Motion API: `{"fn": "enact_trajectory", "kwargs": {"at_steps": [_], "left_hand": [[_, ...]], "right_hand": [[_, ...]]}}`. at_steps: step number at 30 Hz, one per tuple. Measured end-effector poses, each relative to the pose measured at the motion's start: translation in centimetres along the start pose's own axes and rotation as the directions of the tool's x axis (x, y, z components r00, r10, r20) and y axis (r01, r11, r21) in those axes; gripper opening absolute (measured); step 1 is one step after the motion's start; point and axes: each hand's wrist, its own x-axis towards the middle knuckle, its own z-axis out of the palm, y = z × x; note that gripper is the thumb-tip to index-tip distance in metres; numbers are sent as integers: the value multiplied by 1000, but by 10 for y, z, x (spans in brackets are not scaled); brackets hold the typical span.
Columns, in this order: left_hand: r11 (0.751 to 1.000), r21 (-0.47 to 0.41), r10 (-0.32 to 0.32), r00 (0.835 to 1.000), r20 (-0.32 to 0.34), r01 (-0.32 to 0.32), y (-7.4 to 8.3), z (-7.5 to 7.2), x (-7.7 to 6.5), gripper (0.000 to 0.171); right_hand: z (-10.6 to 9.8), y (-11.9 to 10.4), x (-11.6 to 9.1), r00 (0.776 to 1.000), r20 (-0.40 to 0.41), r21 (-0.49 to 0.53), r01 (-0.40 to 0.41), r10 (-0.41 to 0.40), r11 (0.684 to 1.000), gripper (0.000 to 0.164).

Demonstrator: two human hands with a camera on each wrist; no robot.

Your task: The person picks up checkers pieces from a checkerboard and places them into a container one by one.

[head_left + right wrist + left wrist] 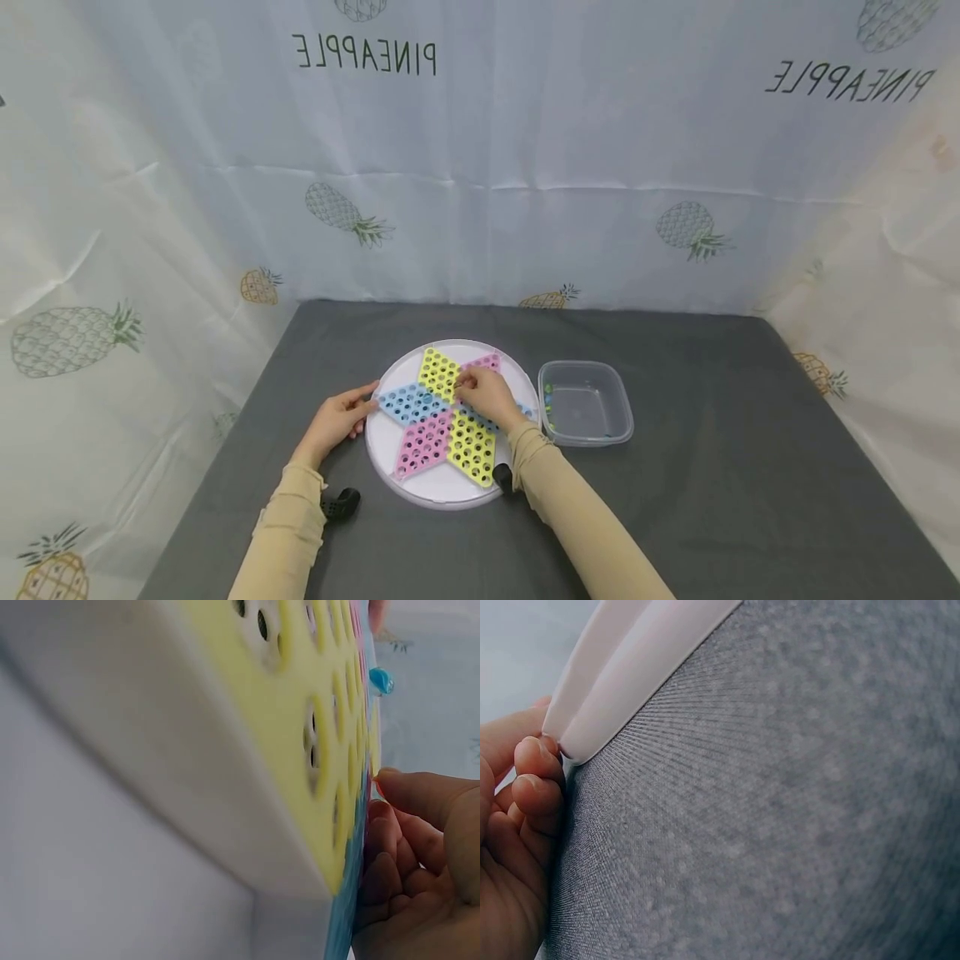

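Observation:
A round white Chinese checkers board [381, 467] lies on the table, its raised star of yellow, pink and blue points pierced with holes. At the board's left side my left hand [341, 417] grips the rim [592, 712] between thumb and curled fingers. Over the star's upper right part, my right hand [487, 395] pinches a small red marble [380, 786] between thumb and finger. Most of that marble is hidden by the fingertips. One translucent blue marble [381, 680] sits on the star farther along in the right wrist view.
To the board's right stands a clear plastic box [588, 408] with several small blue and green-yellow marbles [548, 400] along its left side. A dark grey cloth [720, 467] covers the table. Behind it hangs a pineapple-print curtain [480, 242].

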Motion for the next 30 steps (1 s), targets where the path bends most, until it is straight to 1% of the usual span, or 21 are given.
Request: {"fn": "enact_trajectory", "kwargs": {"at_steps": [3,11,14,23,30], "left_hand": [[1000,-10,-10,1000,-4,10,1,1,-1,48],[1000,-19,-23,1000,-14,22,-1,2,0,48],[1000,-11,-15,1000,-13,15,-1,3,0,49],[1000,-15,-12,1000,-12,12,-1,3,0,49],[1000,-17,-5,1000,-15,5,0,3,1,48]], "right_hand": [[1,2,0,1000,2,-3,-3,3,1000,18],[1,5,-1,1000,-4,31,-2,2,1000,18],[-1,3,-4,1000,2,48,-13,13,999,17],[-19,-10,-22,1000,8,85,16,-17,996,22],[-35,-11,-38,999,-17,144,34,-32,989,23]]}}
